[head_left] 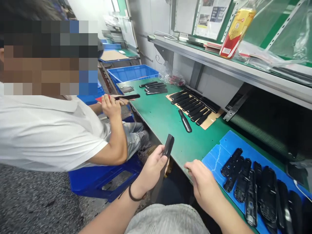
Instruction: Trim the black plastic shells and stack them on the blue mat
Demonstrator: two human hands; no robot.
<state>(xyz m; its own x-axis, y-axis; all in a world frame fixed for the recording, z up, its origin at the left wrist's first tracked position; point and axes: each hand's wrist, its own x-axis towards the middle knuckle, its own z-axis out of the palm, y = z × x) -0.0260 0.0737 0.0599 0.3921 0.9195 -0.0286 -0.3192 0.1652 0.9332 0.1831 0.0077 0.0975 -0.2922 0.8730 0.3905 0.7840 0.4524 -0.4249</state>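
Observation:
My left hand (152,167), a dark band at its wrist, is closed around a long black plastic casing (168,146), tilted upward in front of the table edge. To the right, my right hand (202,178) hovers at the table's edge, apart from that casing. Its fingers are curled together; whatever may be between them is too small or hidden to make out. Beyond my hands, a single black handle-shaped shell (185,121) lies on the green table (156,112). Near my right forearm, several black casings (243,180) rest on a blue plastic sheet (212,156).
A co-worker (48,130) sits at my left on a blue stool (97,182), holding a black piece and something red. Several black shells line a cardboard sheet (211,123). Above runs a metal shelf (195,48) with a red-and-yellow can (237,32). A blue crate (131,73) stands farther back.

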